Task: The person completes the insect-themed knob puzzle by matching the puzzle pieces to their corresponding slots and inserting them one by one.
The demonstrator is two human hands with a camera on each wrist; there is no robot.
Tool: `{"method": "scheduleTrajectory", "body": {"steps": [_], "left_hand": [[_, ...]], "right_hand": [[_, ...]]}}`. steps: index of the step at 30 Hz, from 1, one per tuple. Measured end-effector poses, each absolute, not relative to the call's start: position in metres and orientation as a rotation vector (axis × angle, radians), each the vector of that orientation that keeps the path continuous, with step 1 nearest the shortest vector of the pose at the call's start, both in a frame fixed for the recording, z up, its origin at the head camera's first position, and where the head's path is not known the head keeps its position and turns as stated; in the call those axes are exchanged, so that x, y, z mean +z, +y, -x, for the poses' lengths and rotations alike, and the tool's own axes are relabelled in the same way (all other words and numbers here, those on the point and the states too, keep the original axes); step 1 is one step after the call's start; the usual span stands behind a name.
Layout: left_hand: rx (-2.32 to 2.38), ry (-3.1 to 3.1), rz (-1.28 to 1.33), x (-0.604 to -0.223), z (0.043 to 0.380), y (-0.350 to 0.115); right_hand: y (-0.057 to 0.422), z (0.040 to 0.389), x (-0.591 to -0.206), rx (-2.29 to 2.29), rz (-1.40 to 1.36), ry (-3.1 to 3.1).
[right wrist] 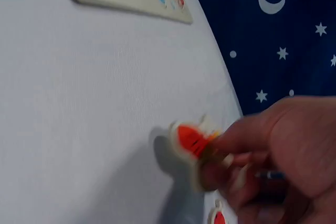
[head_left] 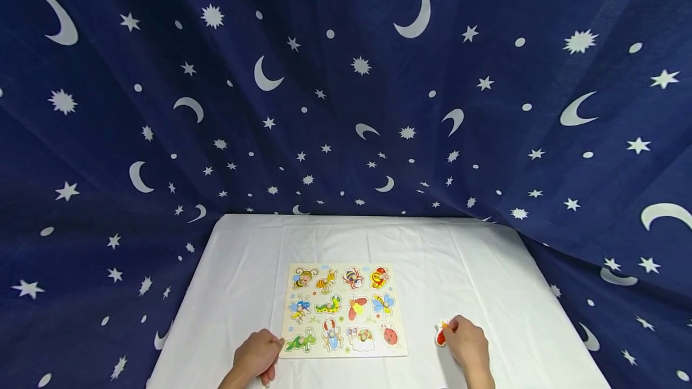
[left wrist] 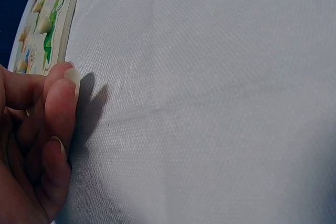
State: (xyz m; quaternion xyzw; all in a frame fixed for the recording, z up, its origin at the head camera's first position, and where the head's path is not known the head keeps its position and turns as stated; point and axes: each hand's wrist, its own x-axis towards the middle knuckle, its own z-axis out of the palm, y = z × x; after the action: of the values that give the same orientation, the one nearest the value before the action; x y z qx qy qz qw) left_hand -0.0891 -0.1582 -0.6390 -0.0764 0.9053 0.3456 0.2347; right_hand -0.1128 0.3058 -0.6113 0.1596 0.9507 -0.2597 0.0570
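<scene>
A wooden peg puzzle board with colourful insect pictures lies on the white-covered table. At its lower left corner, my left hand pinches the edge. In the left wrist view, the curled fingers of that hand meet the board's corner, beside a green insect piece. To the right of the board, my right hand pinches a red insect puzzle piece with a pale rim. The right wrist view shows this piece tilted above the cloth, partly hidden by fingers and blurred.
Another small red piece lies below the right hand at the lower edge of the right wrist view. White cloth covers the table. A dark blue curtain with moons and stars hangs behind and at both sides.
</scene>
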Motion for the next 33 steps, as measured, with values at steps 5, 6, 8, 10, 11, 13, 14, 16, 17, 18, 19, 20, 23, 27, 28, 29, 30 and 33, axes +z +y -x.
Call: {"method": "scheduleTrajectory", "body": {"steps": [5, 6, 8, 10, 11, 13, 14, 16, 17, 18, 19, 20, 23, 27, 28, 29, 30, 33], "left_hand": [[0.948, 2.5, 0.194, -0.638, 0.09, -0.16], [0.951, 2.504, 0.188, -0.638, 0.09, -0.16], [0.961, 2.507, 0.181, -0.637, 0.09, -0.16], [0.968, 2.506, 0.173, -0.637, 0.09, -0.159], [0.97, 2.503, 0.172, -0.637, 0.09, -0.159], [0.972, 2.499, 0.172, -0.637, 0.09, -0.158], [0.971, 2.497, 0.172, -0.637, 0.089, -0.158], [0.97, 2.497, 0.171, -0.638, 0.089, -0.157], [0.971, 2.498, 0.171, -0.638, 0.089, -0.157], [0.971, 2.498, 0.169, -0.638, 0.088, -0.157], [0.971, 2.499, 0.167, -0.639, 0.088, -0.158], [0.973, 2.499, 0.166, -0.639, 0.088, -0.158], [0.978, 2.503, 0.165, -0.64, 0.088, -0.159], [0.985, 2.502, 0.168, -0.639, 0.087, -0.158], [0.985, 2.501, 0.167, -0.639, 0.087, -0.157], [0.985, 2.501, 0.167, -0.639, 0.087, -0.157], [0.983, 2.501, 0.168, -0.639, 0.087, -0.156], [0.976, 2.503, 0.166, -0.638, 0.087, -0.156]], "right_hand": [[0.29, 0.119, -0.613, -0.969, -0.43, 3.077], [0.287, 0.12, -0.614, -0.991, -0.421, 3.116], [0.283, 0.121, -0.614, -1.024, -0.418, 3.177], [0.28, 0.123, -0.615, -1.057, -0.418, 3.214], [0.278, 0.123, -0.615, -1.072, -0.416, 3.22], [0.276, 0.124, -0.614, -1.109, -0.404, 3.214], [0.274, 0.124, -0.614, -1.126, -0.388, 3.204], [0.271, 0.124, -0.614, -1.147, -0.362, 3.178], [0.27, 0.124, -0.614, -1.157, -0.355, 3.165], [0.268, 0.124, -0.614, -1.168, -0.348, 3.154], [0.266, 0.124, -0.613, -1.175, -0.34, 3.142], [0.263, 0.125, -0.613, -1.185, -0.332, 3.126], [0.253, 0.127, -0.612, -1.203, -0.309, 3.091], [0.241, 0.129, -0.614, -1.213, -0.298, 3.051], [0.238, 0.13, -0.614, -1.222, -0.296, 3.043], [0.235, 0.13, -0.615, -1.227, -0.291, 3.039], [0.233, 0.13, -0.616, -1.228, -0.287, 3.031], [0.223, 0.13, -0.617, -1.247, -0.262, 3.012]]}}
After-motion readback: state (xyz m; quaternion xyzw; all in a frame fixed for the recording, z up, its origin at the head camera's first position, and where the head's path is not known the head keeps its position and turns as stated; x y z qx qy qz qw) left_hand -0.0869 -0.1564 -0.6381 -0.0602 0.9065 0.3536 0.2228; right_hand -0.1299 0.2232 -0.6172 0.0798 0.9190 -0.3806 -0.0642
